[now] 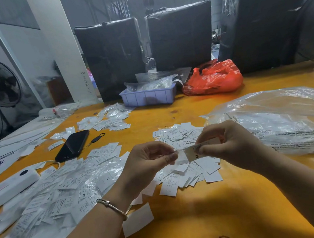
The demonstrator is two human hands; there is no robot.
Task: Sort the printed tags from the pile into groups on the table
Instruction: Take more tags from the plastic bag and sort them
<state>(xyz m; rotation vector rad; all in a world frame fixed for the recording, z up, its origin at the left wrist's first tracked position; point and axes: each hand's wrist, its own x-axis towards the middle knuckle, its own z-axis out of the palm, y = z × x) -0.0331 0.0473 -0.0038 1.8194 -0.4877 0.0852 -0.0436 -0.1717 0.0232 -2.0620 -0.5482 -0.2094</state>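
Observation:
Above the orange table [197,209], my right hand [227,145] pinches a small white printed tag marked XS [194,152]. My left hand [148,160] pinches the clear plastic sleeve [180,157] at the tag's left end. A big loose pile of tags and clear sleeves [61,197] covers the table at my left. Under my hands lies a group of white tags [192,174], spreading back toward the middle. A third, smaller group [105,120] lies farther back left.
A black phone [72,145] and a white device [11,186] lie at the left. A lilac tray [148,97] and a red plastic bag [213,78] stand at the back. A large clear bag [284,122] lies at the right. Black wrapped bales [181,36] stand behind the table.

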